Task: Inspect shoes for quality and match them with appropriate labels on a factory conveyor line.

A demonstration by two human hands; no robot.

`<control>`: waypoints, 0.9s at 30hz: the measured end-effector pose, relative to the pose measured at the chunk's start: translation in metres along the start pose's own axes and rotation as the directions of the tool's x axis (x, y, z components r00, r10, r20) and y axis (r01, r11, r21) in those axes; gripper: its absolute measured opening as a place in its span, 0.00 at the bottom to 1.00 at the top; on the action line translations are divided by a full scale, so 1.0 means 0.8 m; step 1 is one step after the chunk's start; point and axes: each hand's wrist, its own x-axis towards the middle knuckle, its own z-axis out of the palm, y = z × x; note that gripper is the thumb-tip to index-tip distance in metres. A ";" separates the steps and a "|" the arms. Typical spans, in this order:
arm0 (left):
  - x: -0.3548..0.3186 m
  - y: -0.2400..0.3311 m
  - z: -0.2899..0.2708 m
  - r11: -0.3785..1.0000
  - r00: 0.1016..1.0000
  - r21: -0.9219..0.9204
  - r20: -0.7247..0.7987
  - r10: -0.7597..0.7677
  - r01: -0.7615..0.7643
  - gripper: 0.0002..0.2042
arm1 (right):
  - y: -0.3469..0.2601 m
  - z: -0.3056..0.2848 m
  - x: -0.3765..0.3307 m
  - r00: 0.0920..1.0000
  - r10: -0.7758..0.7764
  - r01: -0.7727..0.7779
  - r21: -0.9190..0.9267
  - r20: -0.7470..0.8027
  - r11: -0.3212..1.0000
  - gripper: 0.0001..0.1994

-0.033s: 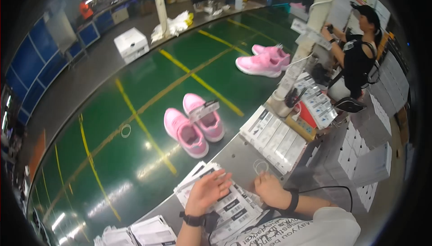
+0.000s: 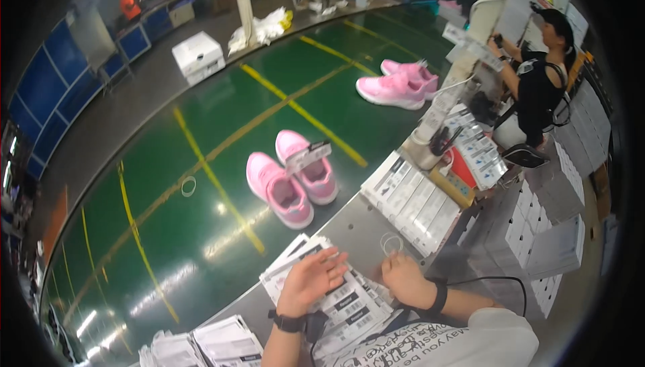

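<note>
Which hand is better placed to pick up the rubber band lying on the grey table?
Likely the right hand: it rests on the table just below the rubber band. The left hand is farther off, open over the label sheets.

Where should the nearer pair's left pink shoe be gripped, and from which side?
Probably at the heel collar of the left pink shoe, coming from above on the person's side. It sits upright on the green belt, opening up, heel towards the person, so fingers could hook inside the rim. Its partner, carrying a tag, lies close on the right.
</note>
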 end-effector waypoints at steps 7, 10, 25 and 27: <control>0.005 0.009 -0.001 0.992 1.000 0.122 0.013 0.009 -0.010 0.16 | 0.004 0.006 0.017 1.000 0.010 -0.009 -0.028 0.018 1.000 0.33; 0.008 0.008 -0.002 0.987 1.000 0.163 0.014 -0.002 -0.001 0.16 | 0.003 0.000 0.020 0.999 0.034 -0.033 -0.040 0.028 0.999 0.29; -0.003 -0.002 -0.013 0.988 1.000 0.157 0.009 0.006 -0.008 0.18 | -0.026 0.031 0.024 1.000 0.028 -0.028 -0.264 -0.005 0.964 0.18; 0.000 0.000 -0.014 0.987 1.000 0.159 0.017 0.015 -0.017 0.18 | -0.026 0.033 0.030 0.997 0.028 -0.011 -0.244 0.068 0.970 0.17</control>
